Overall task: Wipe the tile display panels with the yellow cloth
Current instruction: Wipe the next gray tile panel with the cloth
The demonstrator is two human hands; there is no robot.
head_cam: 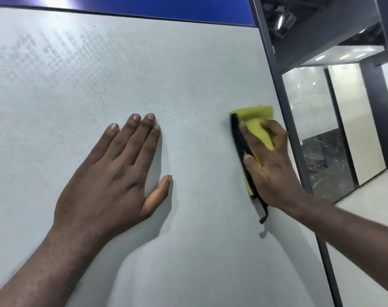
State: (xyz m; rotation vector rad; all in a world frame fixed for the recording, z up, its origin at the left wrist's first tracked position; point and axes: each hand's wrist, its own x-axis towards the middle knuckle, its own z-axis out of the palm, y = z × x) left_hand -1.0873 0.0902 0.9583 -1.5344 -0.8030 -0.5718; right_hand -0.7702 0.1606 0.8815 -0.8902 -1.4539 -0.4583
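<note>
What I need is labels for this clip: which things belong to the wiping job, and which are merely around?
Job: yellow cloth; right hand gripping it; grey tile panel under it; left hand flat on that panel.

Around: dark frame post; blue sign strip; spotlight; pale tile panels beyond; dark marble panel beyond.

A blue sign (144,7) runs overhead; a dark metal frame (275,74) stands right, with ceiling lamps (285,22) and, seemingly, a pale floor (370,193) beyond.
</note>
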